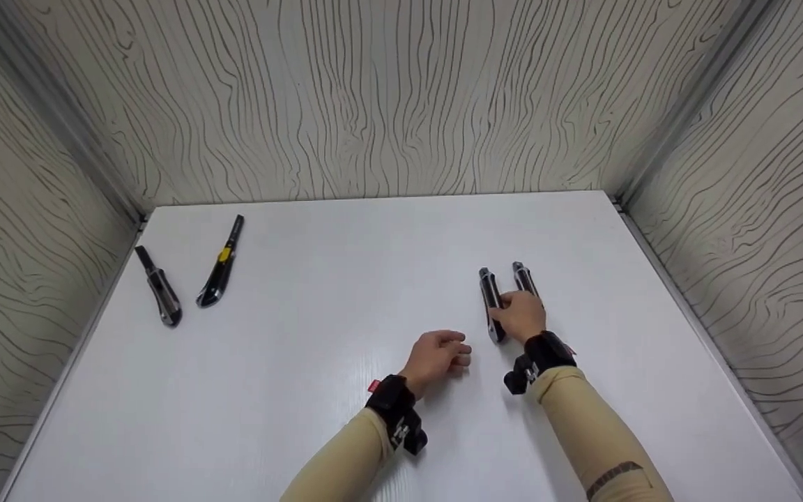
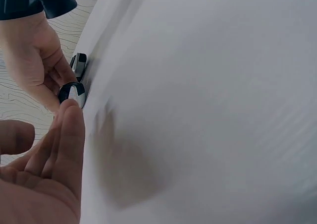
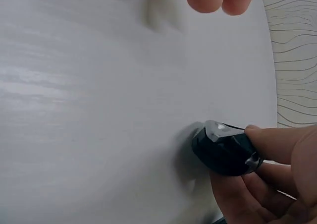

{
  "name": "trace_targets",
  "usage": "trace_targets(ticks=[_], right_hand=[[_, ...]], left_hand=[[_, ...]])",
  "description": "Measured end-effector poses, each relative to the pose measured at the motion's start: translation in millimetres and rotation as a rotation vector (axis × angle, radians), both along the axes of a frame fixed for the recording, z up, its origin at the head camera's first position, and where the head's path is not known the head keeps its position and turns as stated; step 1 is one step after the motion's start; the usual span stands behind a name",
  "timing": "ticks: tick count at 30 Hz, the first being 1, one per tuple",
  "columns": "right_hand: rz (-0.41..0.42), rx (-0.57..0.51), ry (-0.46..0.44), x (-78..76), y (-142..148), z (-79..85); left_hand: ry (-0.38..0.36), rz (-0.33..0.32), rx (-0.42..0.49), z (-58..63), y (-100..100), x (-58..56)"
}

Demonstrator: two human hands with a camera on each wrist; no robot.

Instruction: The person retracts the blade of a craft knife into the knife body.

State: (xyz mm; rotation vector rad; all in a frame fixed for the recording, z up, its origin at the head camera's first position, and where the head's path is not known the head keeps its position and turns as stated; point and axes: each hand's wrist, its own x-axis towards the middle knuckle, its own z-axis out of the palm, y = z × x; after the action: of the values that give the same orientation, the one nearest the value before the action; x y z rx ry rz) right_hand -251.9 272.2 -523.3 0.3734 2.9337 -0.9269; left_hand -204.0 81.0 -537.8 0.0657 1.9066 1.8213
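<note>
My right hand (image 1: 521,317) grips a dark utility knife (image 1: 488,287) with silver edges on the right part of the white table. In the right wrist view, thumb and fingers pinch the sides of this utility knife (image 3: 225,152) near its rounded butt end. Just to its right lies a similar utility knife (image 1: 523,277), its lower part hidden behind the hand. My left hand (image 1: 435,357) hovers left of the gripped knife, fingers loosely bent and holding nothing. In the left wrist view, the left fingertips (image 2: 73,115) appear close to the knife's butt; whether they touch it I cannot tell.
Toward the far left of the white table (image 1: 269,390) lie a grey-and-black utility knife (image 1: 162,293) and a black utility knife (image 1: 217,275) with a yellow slider. Wood-patterned panels (image 1: 387,104) rise along the back and both sides.
</note>
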Motion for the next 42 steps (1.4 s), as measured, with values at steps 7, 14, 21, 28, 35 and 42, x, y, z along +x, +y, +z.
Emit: trace_targets(ticks=[7,14,21,28,35,42], right_hand=[[-0.025,0.068,-0.012,3.1,-2,1.0],[-0.027,0.134,0.034,7.0,-2,3.4],[-0.014,0.114,0.026,12.8,-2,13.7],[0.097,0.128,0.094,13.3,-18,27.0],[0.261,0.091,0.069,9.2,-56,24.0],[0.346,0.076,0.024,7.9,-108,19.5]], left_hand=[[-0.004,0.010,-0.005,-1.6,-7,-1.8],[0.010,0.011,-0.019,1.8,-22,-4.3],[0.010,0.027,-0.105,9.5,-46,-13.3],[0.090,0.055,-0.231,27.0,-76,-30.2],[0.106,0.110,-0.312,38.9,-122,-39.1],[0.070,0.207,-0.400,41.4,-168,-43.4]])
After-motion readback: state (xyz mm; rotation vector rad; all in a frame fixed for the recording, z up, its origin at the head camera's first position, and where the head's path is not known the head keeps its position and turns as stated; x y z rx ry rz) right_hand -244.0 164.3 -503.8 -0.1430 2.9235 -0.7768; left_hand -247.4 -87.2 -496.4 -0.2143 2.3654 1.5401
